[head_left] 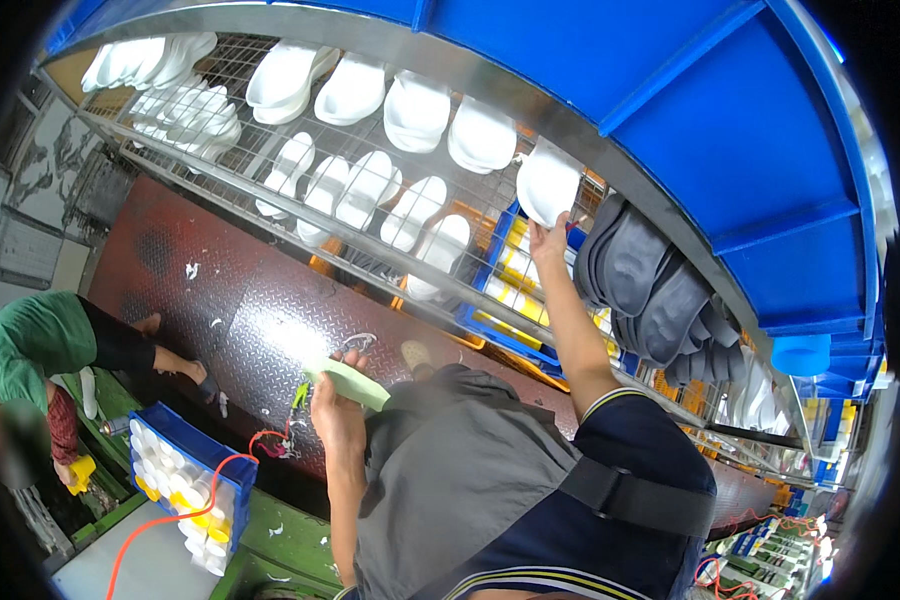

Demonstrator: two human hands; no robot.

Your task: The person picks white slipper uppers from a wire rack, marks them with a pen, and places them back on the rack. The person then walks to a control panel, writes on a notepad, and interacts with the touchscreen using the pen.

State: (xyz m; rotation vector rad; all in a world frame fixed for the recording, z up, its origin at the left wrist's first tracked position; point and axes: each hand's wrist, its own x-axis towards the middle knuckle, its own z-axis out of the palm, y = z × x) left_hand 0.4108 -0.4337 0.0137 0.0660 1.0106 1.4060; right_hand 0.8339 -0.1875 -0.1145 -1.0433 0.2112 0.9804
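Observation:
My right hand reaches up to the wire rack and grips the lower edge of a white shoe sole that rests there. My left hand is low, near my grey trousers, and holds a pale green flat sole piece. Metal scissor handles show just above that hand. White soles lie in rows along the rack's upper and lower tiers.
A stack of dark grey soles sits on the rack right of my arm. Below lies a diamond-plate floor. A blue crate of white and yellow pieces stands at the lower left, with an orange hose. A person in green bends at left.

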